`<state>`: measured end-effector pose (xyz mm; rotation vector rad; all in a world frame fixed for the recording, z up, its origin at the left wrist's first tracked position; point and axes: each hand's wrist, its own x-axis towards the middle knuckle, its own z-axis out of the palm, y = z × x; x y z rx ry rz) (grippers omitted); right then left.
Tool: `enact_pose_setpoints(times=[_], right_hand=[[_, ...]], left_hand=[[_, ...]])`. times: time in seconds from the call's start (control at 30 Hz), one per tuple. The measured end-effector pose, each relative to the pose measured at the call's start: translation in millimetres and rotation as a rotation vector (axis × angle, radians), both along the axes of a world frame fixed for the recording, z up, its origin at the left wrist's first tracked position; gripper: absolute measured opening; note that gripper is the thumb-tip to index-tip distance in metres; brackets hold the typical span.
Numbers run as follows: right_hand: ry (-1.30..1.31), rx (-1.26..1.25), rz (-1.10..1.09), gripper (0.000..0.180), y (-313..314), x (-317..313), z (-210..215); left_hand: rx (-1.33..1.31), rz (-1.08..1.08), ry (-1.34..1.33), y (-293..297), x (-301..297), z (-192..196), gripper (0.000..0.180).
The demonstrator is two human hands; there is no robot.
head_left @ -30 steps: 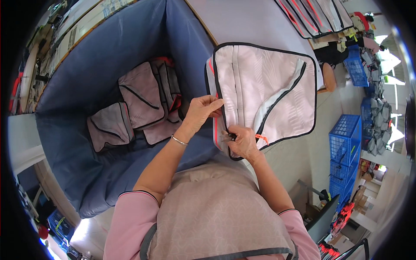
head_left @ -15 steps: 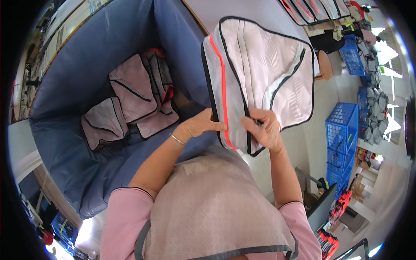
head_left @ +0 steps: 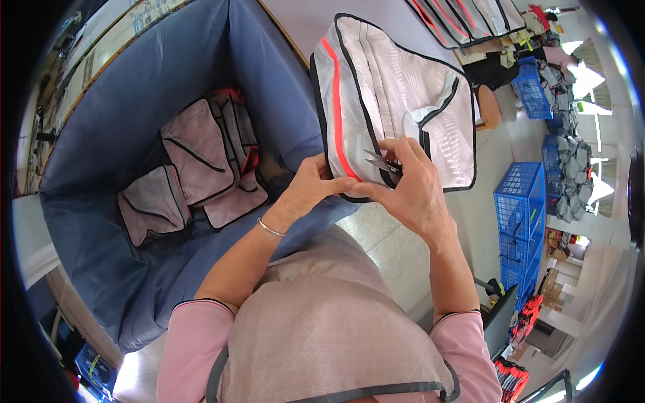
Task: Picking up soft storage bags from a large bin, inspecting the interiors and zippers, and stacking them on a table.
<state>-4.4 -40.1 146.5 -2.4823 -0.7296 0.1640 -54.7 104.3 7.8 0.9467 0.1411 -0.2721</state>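
Observation:
A pale grey fabric bag (head_left: 366, 87) with black binding and a red strip is held up in front of me, leaning over a table edge. My left hand (head_left: 314, 187) grips its near left edge, thumb lying on the front by the red strip's lower end. A small pair of thread snips (head_left: 381, 162) sits in my right hand (head_left: 411, 188), blades pointing left over the bag's lower side panel. The right thumb presses near the left thumb at the bag's bottom edge. The snips' handles are mostly hidden by my fingers.
At left a large blue fabric-lined bin (head_left: 87, 221) holds several similar bags (head_left: 201, 154). More bags (head_left: 463, 20) lie at the table's far end. Stacked blue plastic crates (head_left: 519, 218) stand on the right, near a round wooden stool (head_left: 489, 107).
The snips' blades have come into view in my right hand, which has turned and closed in toward my left. The bag has shifted slightly left and up in the picture.

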Motion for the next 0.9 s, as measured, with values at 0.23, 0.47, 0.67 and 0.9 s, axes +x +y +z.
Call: enact_pose_setpoints(times=[0.23,0.47,0.67,0.9], right_hand=[[-0.21,-0.152,0.06,0.03,2,3,-16],[-0.331,0.135,-0.069,0.019,-1,14,1],[-0.23,0.27,-0.112,0.013,-7,17,20],[-0.013,0.307,0.22,0.017,-21,-12,-8]], left_hand=[[0.287,0.068,-0.141,0,13,11,0.021],[0.172,0.091,-0.027,-3,5,-6,0.028],[-0.073,0.148,0.322,9,-47,-58,0.024],[0.245,0.849,-0.109,43,3,-11,0.037]])
